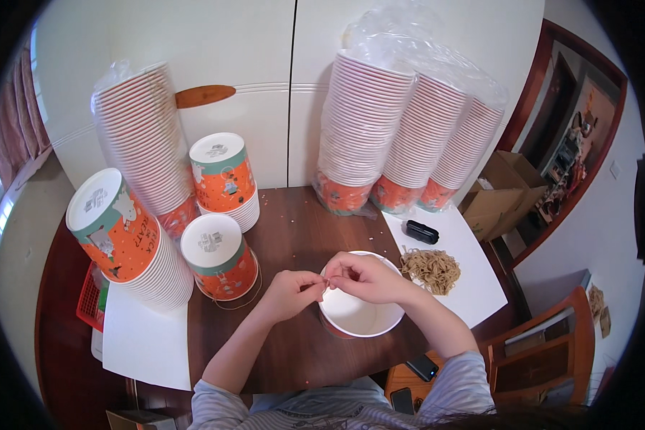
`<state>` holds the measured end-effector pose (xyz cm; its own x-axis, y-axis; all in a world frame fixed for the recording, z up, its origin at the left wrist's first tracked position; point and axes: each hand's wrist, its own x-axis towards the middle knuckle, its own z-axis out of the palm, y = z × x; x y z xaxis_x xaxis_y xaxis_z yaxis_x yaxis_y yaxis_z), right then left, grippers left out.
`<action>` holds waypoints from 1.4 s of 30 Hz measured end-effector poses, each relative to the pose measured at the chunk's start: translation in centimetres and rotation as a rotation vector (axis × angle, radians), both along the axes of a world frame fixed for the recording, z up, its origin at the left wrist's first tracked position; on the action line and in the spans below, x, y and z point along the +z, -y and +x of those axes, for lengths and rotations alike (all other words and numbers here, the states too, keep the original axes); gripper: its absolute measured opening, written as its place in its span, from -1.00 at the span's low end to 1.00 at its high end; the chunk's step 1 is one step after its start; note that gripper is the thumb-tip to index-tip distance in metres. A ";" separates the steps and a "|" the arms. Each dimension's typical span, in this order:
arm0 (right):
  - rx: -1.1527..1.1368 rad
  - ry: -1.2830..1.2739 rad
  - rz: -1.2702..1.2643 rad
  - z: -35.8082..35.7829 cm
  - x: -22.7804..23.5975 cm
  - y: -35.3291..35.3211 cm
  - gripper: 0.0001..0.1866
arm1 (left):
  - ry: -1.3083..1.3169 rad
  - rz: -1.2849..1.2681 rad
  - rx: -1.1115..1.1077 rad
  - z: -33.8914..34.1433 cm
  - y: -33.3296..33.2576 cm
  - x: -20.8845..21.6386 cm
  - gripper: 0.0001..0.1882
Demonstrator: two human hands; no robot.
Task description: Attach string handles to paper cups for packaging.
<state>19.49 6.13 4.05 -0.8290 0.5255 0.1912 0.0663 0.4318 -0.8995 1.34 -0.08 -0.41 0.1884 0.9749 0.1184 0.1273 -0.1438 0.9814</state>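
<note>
My left hand [292, 292] and my right hand [362, 276] meet fingertip to fingertip over a white paper bowl [360, 315] that stands upright on the dark wooden table [294, 229]. Between the fingers they pinch a thin tan rubber band, barely visible. The right hand lies over the bowl's rim; the left is just left of it. A pile of tan rubber bands [431, 269] lies on a white sheet [473, 265] to the right of the bowl.
Upside-down stacks of orange-and-green printed bowls [219, 256] stand at left, one with a rubber band beside it. Tall bagged bowl stacks [401, 136] lean at the back. A small black device [421, 231], a red basket [89, 297], phones [421, 367] and a wooden chair [545, 351] surround the table.
</note>
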 end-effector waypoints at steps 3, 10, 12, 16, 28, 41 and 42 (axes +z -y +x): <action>-0.007 -0.003 0.024 -0.2 0.2 -0.3 -0.93 | -0.113 0.064 -0.106 -0.1 0.4 0.5 -0.87; -0.045 0.085 0.247 0.1 0.3 0.0 -0.91 | 0.067 -0.065 -0.157 -0.6 -0.1 0.5 -0.87; -0.094 0.110 0.317 0.0 0.7 1.0 -0.94 | 0.115 -0.104 -0.139 -0.9 -0.5 0.0 -0.87; -0.144 0.119 0.556 0.1 0.1 1.2 -0.90 | 0.218 -0.150 -0.172 -1.1 -0.8 -0.2 -0.88; -0.288 0.229 0.583 0.3 0.4 1.5 -0.89 | 0.286 -0.217 -0.231 -1.4 -1.2 -1.1 -0.93; -0.107 0.153 0.703 0.4 0.2 3.3 -0.90 | 0.265 -0.312 -0.184 -2.3 -1.5 -0.7 -0.94; -0.058 0.189 0.720 0.3 0.0 3.7 -0.89 | 0.265 -0.311 -0.186 -2.2 -1.6 -0.9 -0.94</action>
